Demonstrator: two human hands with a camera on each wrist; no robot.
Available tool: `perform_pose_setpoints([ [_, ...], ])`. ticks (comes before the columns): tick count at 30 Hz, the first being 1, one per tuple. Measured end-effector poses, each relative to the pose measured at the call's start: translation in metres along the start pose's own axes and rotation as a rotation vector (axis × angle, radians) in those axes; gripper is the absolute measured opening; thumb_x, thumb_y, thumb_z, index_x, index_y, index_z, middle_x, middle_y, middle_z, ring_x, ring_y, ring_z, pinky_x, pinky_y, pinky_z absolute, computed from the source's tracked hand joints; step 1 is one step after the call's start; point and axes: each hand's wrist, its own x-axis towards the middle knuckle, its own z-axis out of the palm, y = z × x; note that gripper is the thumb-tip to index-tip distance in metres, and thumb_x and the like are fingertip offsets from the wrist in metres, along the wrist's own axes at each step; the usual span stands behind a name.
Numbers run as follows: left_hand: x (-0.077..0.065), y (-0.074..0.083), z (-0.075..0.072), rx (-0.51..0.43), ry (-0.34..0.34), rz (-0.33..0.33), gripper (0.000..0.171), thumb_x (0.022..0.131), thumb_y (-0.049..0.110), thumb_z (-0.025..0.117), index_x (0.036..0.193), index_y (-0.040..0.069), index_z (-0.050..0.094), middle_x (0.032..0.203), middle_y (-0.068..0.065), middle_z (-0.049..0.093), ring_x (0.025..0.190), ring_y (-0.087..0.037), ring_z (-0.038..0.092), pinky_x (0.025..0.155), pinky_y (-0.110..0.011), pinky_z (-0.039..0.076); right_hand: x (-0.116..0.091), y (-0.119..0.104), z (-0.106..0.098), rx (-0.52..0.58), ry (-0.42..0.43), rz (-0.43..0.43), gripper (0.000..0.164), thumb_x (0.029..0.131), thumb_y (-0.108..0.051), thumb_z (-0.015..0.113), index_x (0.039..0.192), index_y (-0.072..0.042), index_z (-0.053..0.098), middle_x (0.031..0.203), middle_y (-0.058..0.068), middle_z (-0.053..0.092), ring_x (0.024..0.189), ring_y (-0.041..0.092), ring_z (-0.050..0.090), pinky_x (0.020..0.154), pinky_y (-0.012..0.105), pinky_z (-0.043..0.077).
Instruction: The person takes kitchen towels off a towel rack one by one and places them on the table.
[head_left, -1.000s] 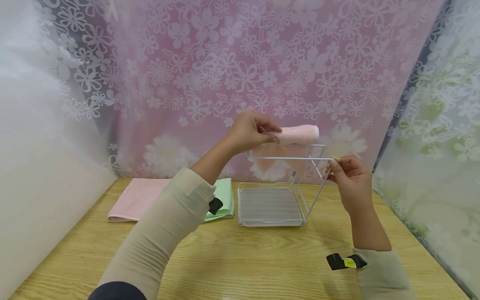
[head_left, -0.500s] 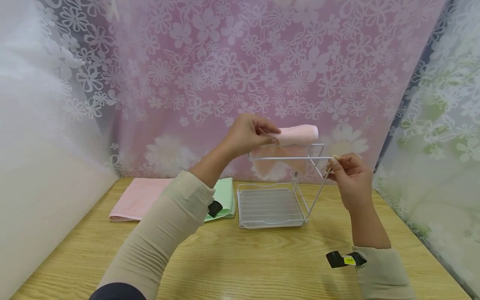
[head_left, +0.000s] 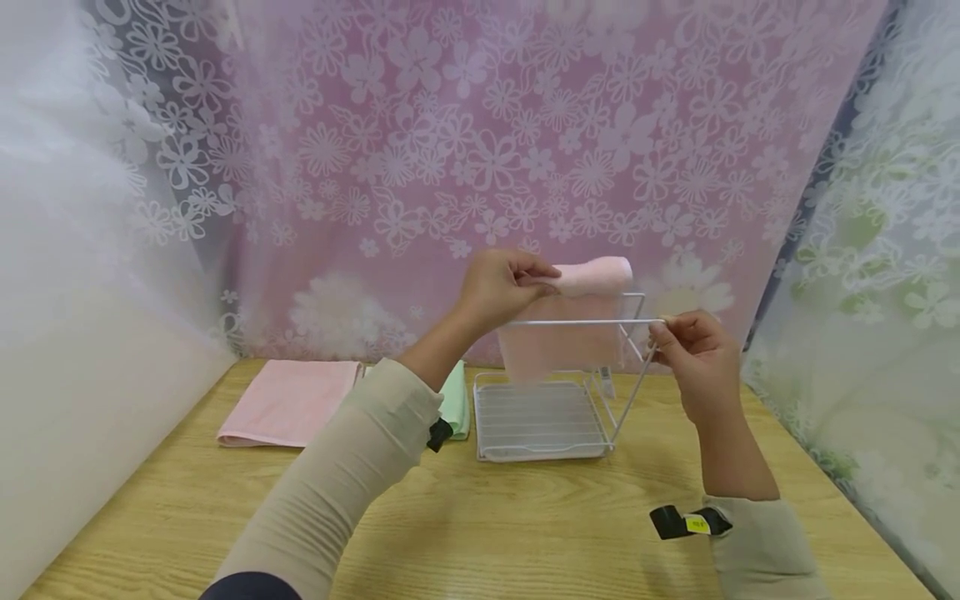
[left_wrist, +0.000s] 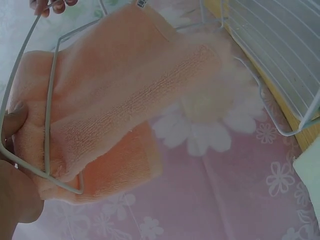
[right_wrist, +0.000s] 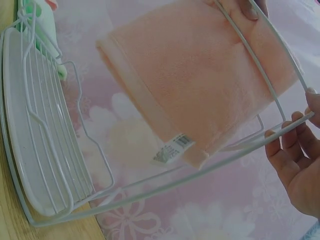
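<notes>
My left hand (head_left: 498, 287) pinches a small pink towel (head_left: 596, 277) from above. The towel hangs over the top bars of a white wire rack (head_left: 600, 322), its lower part dropping behind the front bar. In the left wrist view, a flap of terry cloth (left_wrist: 115, 100) drapes over the bars, the thumb close beside one. A printed tag (right_wrist: 175, 149) dangles from the towel's hem in the right wrist view. My right hand (head_left: 701, 367) grips the rack's upper right corner between thumb and fingers. The rack stands on the table, a shallow tray (head_left: 536, 454) at its base.
Left of the rack, a folded pink towel (head_left: 288, 404) lies on the wooden table (head_left: 450, 533). A folded green towel (head_left: 456, 404) lies between it and the rack, partly hidden by my left sleeve. Flowered curtains (head_left: 487, 125) hang behind and at the right.
My left hand has come down a little with the towel, whose hanging part now reaches lower behind the bar. The right hand keeps its grip on the rack's corner.
</notes>
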Motion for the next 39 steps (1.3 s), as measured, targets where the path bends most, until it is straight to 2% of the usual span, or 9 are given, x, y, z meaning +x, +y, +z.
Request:
perform_pose_setpoints([
  [5,0.002,-0.002,0.001,-0.007,0.003,-0.009,0.013,0.081,0.016,0.082,0.093,0.013,0.08,0.097,-0.001,0.075,0.062,-0.007,0.059,0.055,-0.018,0.044,0.003,0.001,0.004,-0.073,0.035,0.0,0.014,0.089,0.004,0.067,0.087,0.012,0.056,0.078,0.004,0.067,0.063,0.014,0.063,0.057,0.021,0.055],
  [12,0.004,-0.003,-0.005,-0.077,0.014,0.004,0.012,0.083,0.01,0.079,0.094,0.009,0.079,0.091,-0.002,0.075,0.056,-0.011,0.052,0.05,-0.019,0.04,0.006,0.001,0.008,-0.208,0.048,-0.011,0.014,0.09,-0.001,0.067,0.09,0.009,0.058,0.071,0.01,0.062,0.06,0.016,0.059,0.055,0.02,0.052],
  [15,0.004,-0.001,-0.008,-0.094,0.029,0.009,0.012,0.082,0.01,0.08,0.094,0.01,0.079,0.089,-0.002,0.075,0.054,-0.01,0.05,0.049,-0.02,0.038,0.006,0.001,0.008,-0.235,0.045,-0.011,0.017,0.091,-0.002,0.067,0.092,0.012,0.056,0.071,0.006,0.063,0.061,0.014,0.059,0.055,0.02,0.053],
  [20,0.001,0.003,-0.013,-0.121,0.042,0.005,0.012,0.08,0.01,0.081,0.092,0.009,0.08,0.088,-0.001,0.074,0.058,-0.009,0.056,0.051,-0.02,0.042,0.006,0.0,0.008,-0.295,0.05,-0.022,0.018,0.091,-0.002,0.066,0.094,0.012,0.055,0.073,0.001,0.064,0.061,0.012,0.059,0.057,0.02,0.053],
  [25,-0.002,0.005,-0.019,-0.159,0.026,-0.004,0.013,0.081,0.01,0.08,0.094,0.008,0.079,0.089,-0.001,0.074,0.061,-0.013,0.059,0.052,-0.021,0.044,0.004,0.001,0.01,-0.307,0.072,-0.023,0.017,0.091,-0.002,0.066,0.094,0.011,0.056,0.072,0.002,0.063,0.06,0.012,0.059,0.056,0.02,0.053],
  [29,-0.006,0.009,-0.024,-0.198,0.024,-0.004,0.014,0.081,0.01,0.08,0.095,0.008,0.079,0.09,0.0,0.074,0.064,-0.015,0.062,0.053,-0.023,0.046,0.005,0.001,0.01,-0.274,0.086,-0.013,0.016,0.091,-0.002,0.067,0.094,0.011,0.057,0.071,0.003,0.062,0.059,0.014,0.059,0.056,0.02,0.053],
  [33,-0.01,0.011,-0.028,-0.222,0.034,0.021,0.014,0.08,0.009,0.081,0.094,0.008,0.079,0.091,-0.001,0.074,0.066,-0.016,0.064,0.055,-0.023,0.048,0.005,0.001,0.01,-0.279,0.09,-0.005,0.016,0.09,-0.003,0.068,0.093,0.009,0.057,0.07,0.001,0.062,0.059,0.015,0.059,0.056,0.02,0.053],
  [39,-0.016,0.011,-0.032,-0.244,0.031,0.067,0.013,0.079,0.006,0.081,0.093,0.006,0.079,0.09,-0.002,0.074,0.063,-0.016,0.062,0.051,-0.022,0.043,0.005,0.002,0.009,-0.251,0.092,0.016,0.016,0.09,-0.002,0.068,0.092,0.009,0.057,0.072,0.006,0.062,0.059,0.015,0.059,0.056,0.02,0.053],
])
